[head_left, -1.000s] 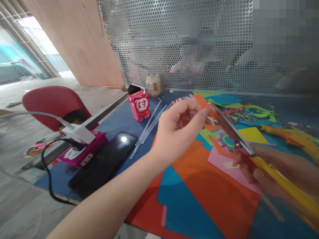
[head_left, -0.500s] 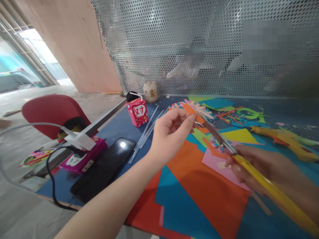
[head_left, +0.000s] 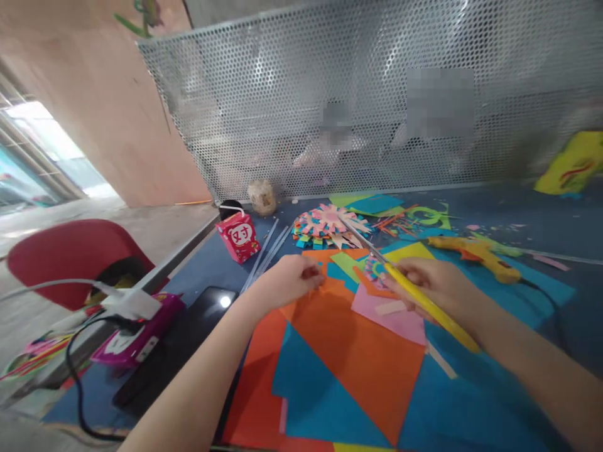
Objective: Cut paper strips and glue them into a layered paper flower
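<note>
Yellow-handled scissors (head_left: pixel 414 292) lie across right hand's (head_left: pixel 436 280) curled fingers; left hand (head_left: pixel 287 282) curls over orange paper (head_left: pixel 362 342), can't tell if pinching.

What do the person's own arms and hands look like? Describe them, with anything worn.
The left hand and right hand are bare, with no glove, ring or watch visible. The left forearm and right forearm narrow toward the wrists and show no sleeve or marking. Blur hides finer details.
</note>
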